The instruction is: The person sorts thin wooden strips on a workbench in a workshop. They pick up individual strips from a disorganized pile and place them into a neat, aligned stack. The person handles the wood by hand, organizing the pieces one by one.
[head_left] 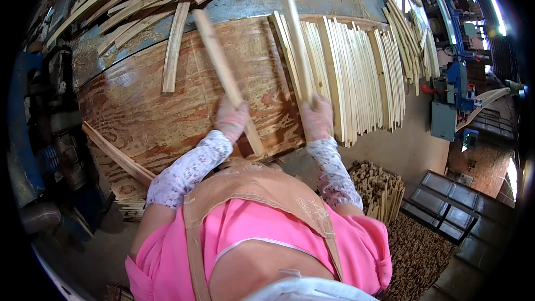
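Over a plywood tabletop [145, 100], my left hand [231, 118] is closed round a pale wooden strip [216, 53] that slants away to the far left, its near end reaching past my wrist. My right hand [317, 116] grips another wooden strip [297, 39], which points almost straight away from me. This second strip lies at the left side of a row of upright-edged wooden strips [356, 78] packed side by side. Both strips look slightly blurred by motion. Patterned sleeves cover my forearms, and my fingertips are partly hidden.
A loose heap of wooden strips [139, 0] covers the far left, one strip [177, 47] jutting onto the plywood. More strips [407, 39] lie far right, near blue machinery [457, 86]. Bundled short wood pieces [376, 189] stand near right. A curved strip [117, 153] rests near left.
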Motion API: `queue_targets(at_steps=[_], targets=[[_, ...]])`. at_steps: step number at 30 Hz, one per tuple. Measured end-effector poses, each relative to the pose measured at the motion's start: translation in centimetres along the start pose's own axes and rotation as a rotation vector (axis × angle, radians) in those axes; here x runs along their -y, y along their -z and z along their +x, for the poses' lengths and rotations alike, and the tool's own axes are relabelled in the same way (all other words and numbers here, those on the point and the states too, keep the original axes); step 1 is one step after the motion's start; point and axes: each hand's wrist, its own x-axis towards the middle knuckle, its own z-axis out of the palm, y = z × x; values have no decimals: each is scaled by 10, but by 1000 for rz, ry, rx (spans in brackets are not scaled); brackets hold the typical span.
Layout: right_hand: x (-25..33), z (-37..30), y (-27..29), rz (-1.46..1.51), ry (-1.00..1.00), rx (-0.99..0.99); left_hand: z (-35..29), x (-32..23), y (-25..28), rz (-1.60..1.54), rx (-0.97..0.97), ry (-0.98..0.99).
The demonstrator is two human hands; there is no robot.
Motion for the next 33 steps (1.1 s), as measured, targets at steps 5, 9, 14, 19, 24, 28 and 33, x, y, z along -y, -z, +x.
queue_targets(at_steps=[5, 9, 14, 19, 24, 28, 33], targets=[[-64, 23, 33, -82, -435, 146, 1, -38, -88, 428, 538, -99], [-100, 20, 4, -217, -457, 130, 9, -63, -89, 563, 731, -394], [-108, 17, -2, -330, -462, 165, 87, -109, 51, 813, 31, -253], [-29, 45, -22, 184, 207, -314, 145, -11, 170, 1033, -454, -123], [116, 42, -58, 598, 86, 341, 51, -56, 136, 147, 93, 268], [190, 48, -96, 924, -324, 981, -14, 25, 56, -457, 516, 47], [163, 46, -81, 929, -308, 937, 71, -3, 91, -487, 331, 224]])
